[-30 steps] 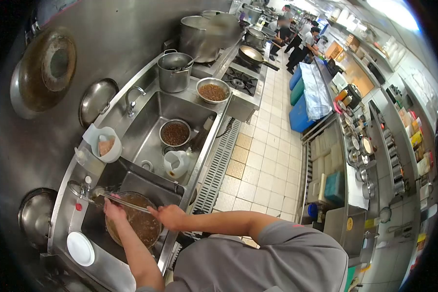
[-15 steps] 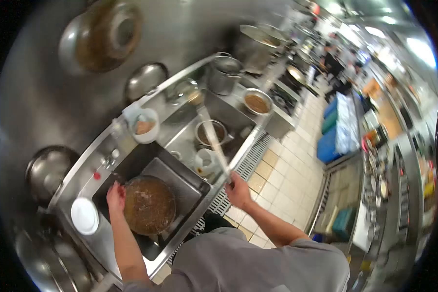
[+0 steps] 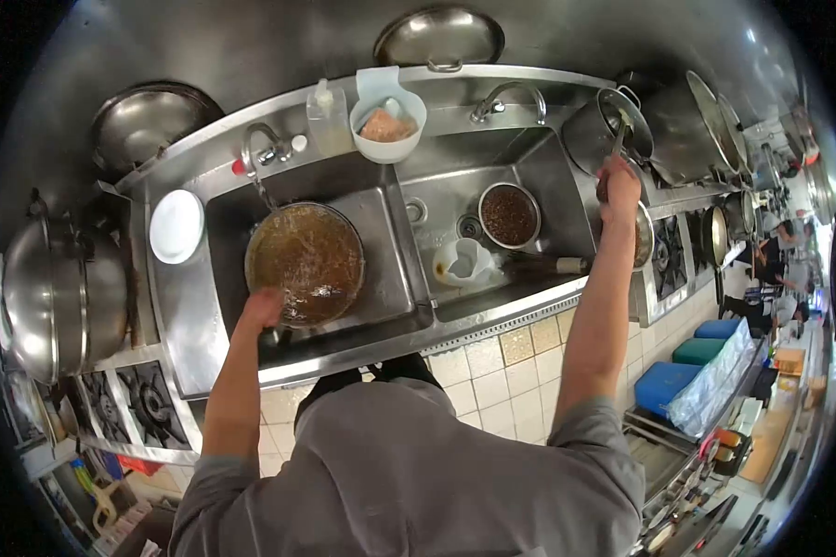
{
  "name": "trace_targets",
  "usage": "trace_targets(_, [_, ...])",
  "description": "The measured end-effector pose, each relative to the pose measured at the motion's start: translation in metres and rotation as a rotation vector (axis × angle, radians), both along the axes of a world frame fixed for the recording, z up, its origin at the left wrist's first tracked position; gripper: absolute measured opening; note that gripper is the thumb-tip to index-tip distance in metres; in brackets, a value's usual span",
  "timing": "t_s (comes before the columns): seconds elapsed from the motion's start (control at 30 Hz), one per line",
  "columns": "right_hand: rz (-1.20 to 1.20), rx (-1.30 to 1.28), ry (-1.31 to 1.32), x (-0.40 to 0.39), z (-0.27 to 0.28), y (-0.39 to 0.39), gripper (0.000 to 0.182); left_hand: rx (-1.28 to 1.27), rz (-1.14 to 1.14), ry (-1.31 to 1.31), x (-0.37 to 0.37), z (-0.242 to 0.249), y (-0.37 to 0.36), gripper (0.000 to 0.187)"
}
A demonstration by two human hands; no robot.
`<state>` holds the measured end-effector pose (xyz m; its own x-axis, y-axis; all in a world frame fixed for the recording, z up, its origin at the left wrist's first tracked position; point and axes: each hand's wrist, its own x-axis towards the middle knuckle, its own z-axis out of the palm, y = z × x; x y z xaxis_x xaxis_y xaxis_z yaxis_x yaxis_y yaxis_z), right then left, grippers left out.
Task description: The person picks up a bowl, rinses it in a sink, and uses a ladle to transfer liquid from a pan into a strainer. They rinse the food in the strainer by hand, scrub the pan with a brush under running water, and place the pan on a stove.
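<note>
In the left sink basin (image 3: 372, 239) rests a wide round pan (image 3: 353, 232) of cloudy brown liquid with a rippled surface. My left hand (image 3: 265, 306) is at the pan's near left rim; its fingers are smeared, so their grip does not show. My right hand (image 3: 620, 186) reaches out to the right, closed around the handle of a long-handled utensil (image 3: 618, 142). The far end of this utensil is over or inside a tall metal pot (image 3: 585, 139) beside the right basin, and its head is hidden.
In the right basin lie a strainer of brown bits (image 3: 509, 215), a white container (image 3: 464, 263) and a brush with a wooden end (image 3: 571, 265). A white lid (image 3: 176, 226) sits left, a white tub (image 3: 388, 148) behind. Two faucets (image 3: 269, 148) line the back ledge.
My view has turned toward the sinks. My right hand has brought the long-handled utensil to the tall pot. My left hand has shifted to the pan's near side.
</note>
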<state>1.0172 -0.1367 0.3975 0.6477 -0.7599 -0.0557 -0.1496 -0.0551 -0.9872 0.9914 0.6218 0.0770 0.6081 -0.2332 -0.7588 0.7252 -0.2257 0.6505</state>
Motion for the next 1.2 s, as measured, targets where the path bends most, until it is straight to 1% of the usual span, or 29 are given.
trace_targets(0.03, [-0.013, 0.163, -0.182, -0.003, -0.001, 0.0, 0.04, 0.484, -0.351, 0.069, -0.021, 0.028, -0.008, 0.034])
trace_targets(0.07, [-0.023, 0.164, -0.17, -0.008, 0.005, 0.009, 0.04, 0.61, -0.348, -0.02, -0.058, 0.022, -0.005, 0.038])
trace_targets(0.1, [-0.062, 0.283, -0.376, -0.019, 0.012, 0.027, 0.046, 0.74, -0.355, -0.11, -0.084, 0.019, 0.004, 0.042])
trace_targets(0.13, [-0.102, 0.402, -0.58, -0.032, 0.01, 0.039, 0.053, 0.749, -0.377, -0.096, -0.085, 0.02, -0.001, 0.042])
trace_targets(0.17, [-0.182, 0.377, -0.507, -0.044, -0.009, 0.031, 0.06, 0.77, -0.464, -0.193, -0.091, 0.02, -0.006, 0.045])
trace_targets(0.2, [-0.281, 0.313, -0.449, -0.053, -0.027, 0.037, 0.049, 0.802, -0.528, -0.286, -0.096, 0.025, -0.007, 0.049])
trace_targets(0.23, [-0.311, 0.238, -0.355, -0.059, -0.059, 0.032, 0.035, 0.75, -0.5, -0.241, -0.091, 0.046, -0.023, 0.051])
trace_targets(0.27, [-0.155, 0.087, -0.222, -0.069, -0.109, 0.013, 0.023, 0.7, -0.462, -0.195, -0.079, 0.067, -0.04, 0.054])
trace_targets(0.3, [0.085, -0.03, -0.065, -0.079, -0.179, -0.031, 0.022, 0.792, -0.545, -0.151, -0.076, 0.046, -0.036, 0.056])
trace_targets(0.33, [0.175, -0.781, 0.394, -0.085, -0.185, -0.022, 0.024, 0.82, -0.602, -0.137, -0.079, 0.005, -0.025, 0.057])
trace_targets(0.37, [0.34, -0.855, 0.58, -0.093, -0.197, -0.035, 0.026, 0.841, -0.666, -0.136, -0.082, -0.022, -0.016, 0.057])
trace_targets(0.4, [0.423, -1.026, 0.822, -0.099, -0.205, -0.044, 0.031, 0.857, -0.645, -0.128, -0.081, -0.019, -0.023, 0.057])
trace_targets(0.43, [0.558, -1.14, 1.036, -0.114, -0.244, -0.088, 0.037, 0.895, -0.72, -0.035, -0.077, -0.01, -0.037, 0.053])
trace_targets(0.47, [0.615, -0.933, 1.336, -0.118, -0.265, -0.113, 0.042, 0.927, -0.795, 0.059, -0.073, -0.006, -0.044, 0.05])
trace_targets(0.57, [0.725, -1.143, 1.671, -0.119, -0.211, -0.059, 0.074, 0.946, -0.806, 0.024, -0.078, -0.054, -0.029, 0.04])
trace_targets(0.6, [0.748, -1.159, 1.657, -0.113, -0.202, -0.04, 0.074, 0.95, -0.784, 0.041, -0.078, -0.049, -0.03, 0.04])
trace_targets(0.67, [0.603, -1.167, 1.726, -0.103, -0.193, -0.017, 0.076, 0.931, -0.884, 0.143, -0.069, -0.024, -0.045, 0.035])
trace_targets(0.7, [0.615, -1.179, 1.709, -0.107, -0.205, -0.027, 0.076, 0.936, -0.865, 0.149, -0.072, -0.017, -0.05, 0.035])
trace_targets(0.77, [0.581, -1.116, 1.61, -0.112, -0.254, -0.065, 0.078, 0.897, -1.124, -0.016, -0.072, -0.002, -0.058, 0.034])
trace_targets(0.8, [0.679, -1.049, 1.684, -0.112, -0.275, -0.08, 0.076, 0.907, -1.109, -0.013, -0.067, 0.022, -0.064, 0.034])
trace_targets(0.87, [0.742, -0.883, 1.637, -0.1, -0.233, -0.052, 0.061, 0.939, -0.845, 0.092, -0.056, 0.092, -0.08, 0.034])
trace_targets(0.9, [0.746, -0.888, 1.636, -0.102, -0.228, -0.052, 0.061, 0.938, -0.84, 0.095, -0.055, 0.109, -0.077, 0.034])
trace_targets(0.97, [0.778, -1.076, 1.403, -0.108, -0.217, -0.056, 0.049, 1.031, -0.714, 0.043, -0.05, 0.128, -0.069, 0.034])
trace_targets(1.0, [0.771, -1.08, 1.409, -0.11, -0.189, -0.047, 0.049, 1.024, -0.716, 0.039, -0.045, 0.132, -0.065, 0.034])
trace_targets(1.07, [1.011, -1.171, 1.398, -0.117, -0.096, -0.02, 0.05, 1.044, -0.698, -0.089, -0.043, 0.137, -0.058, 0.035])
trace_targets(1.1, [0.872, -0.92, 1.35, -0.128, -0.069, -0.023, 0.049, 1.033, -0.695, -0.092, -0.039, 0.145, -0.06, 0.035])
trace_targets(1.13, [0.733, -0.679, 1.286, -0.145, -0.044, -0.027, 0.047, 1.065, -0.554, -0.137, -0.036, 0.158, -0.065, 0.033])
trace_targets(1.17, [0.729, -0.693, 1.286, -0.153, -0.018, -0.017, 0.047, 1.094, -0.409, -0.183, -0.031, 0.172, -0.071, 0.033])
trace_targets(1.2, [0.699, -0.497, 1.042, -0.163, 0.007, 0.007, 0.049, 1.085, -0.4, -0.186, -0.025, 0.184, -0.074, 0.033])
